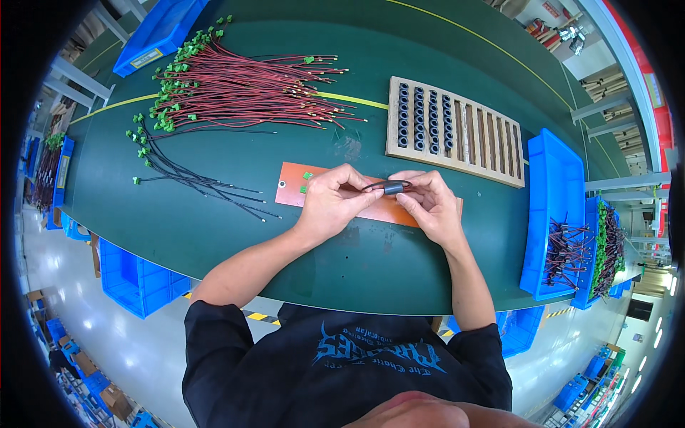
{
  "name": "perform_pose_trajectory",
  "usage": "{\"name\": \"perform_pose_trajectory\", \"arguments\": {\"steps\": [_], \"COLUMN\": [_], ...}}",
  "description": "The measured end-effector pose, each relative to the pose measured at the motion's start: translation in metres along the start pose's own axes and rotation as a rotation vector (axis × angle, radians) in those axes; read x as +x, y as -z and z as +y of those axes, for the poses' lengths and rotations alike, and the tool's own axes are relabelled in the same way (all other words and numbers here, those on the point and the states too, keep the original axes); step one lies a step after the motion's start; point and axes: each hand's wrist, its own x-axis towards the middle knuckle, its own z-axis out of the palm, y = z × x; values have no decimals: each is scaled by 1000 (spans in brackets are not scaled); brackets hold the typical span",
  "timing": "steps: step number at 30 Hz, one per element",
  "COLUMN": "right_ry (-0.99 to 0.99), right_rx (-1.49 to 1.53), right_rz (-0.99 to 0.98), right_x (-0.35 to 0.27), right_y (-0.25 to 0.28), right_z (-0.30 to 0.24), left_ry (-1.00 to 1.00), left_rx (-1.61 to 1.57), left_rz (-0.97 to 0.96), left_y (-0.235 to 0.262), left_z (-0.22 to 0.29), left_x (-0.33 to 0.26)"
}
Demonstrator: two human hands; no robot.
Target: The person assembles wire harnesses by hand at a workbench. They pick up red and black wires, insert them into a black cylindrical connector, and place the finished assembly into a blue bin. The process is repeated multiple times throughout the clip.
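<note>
Above an orange board, both my hands are closed around a small dark assembly. Between my fingertips sits a black ferrite core, a short cylinder with black wire looping out at its ends. My left hand pinches the wire on the core's left side. The thumb and fingers of my right hand grip at the core's right end. Green connectors lie on the board beside my left hand. The rest of the wire is hidden behind my fingers.
Red wires with green connectors lie in a large bundle at the far left, with several black wires nearer. A wooden rack holds several ferrite cores. At the right, a blue tray contains wires; another blue tray stands back left.
</note>
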Motion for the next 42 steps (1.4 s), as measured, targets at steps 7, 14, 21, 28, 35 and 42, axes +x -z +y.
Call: {"name": "perform_pose_trajectory", "arguments": {"steps": [7,14,21,28,35,42], "right_ry": [-21,-79,-32,-31,-53,-47], "right_rx": [-10,-43,12,-77,-38,-105], "right_rz": [15,48,17,-9,58,66], "right_x": [0,0,-2,0,-3,-5], "right_y": [0,2,-2,-1,-3,-8], "right_z": [3,-2,4,-15,-3,-9], "left_ry": [-39,-169,-162,-131,-127,-123], "left_rx": [20,65,133,-1,96,176], "left_rz": [-5,-120,-132,-121,-166,-167], "left_y": [2,6,3,-1,0,1], "left_z": [-7,-3,-6,-3,-6,-3], "left_x": [1,0,4,6,5,4]}}
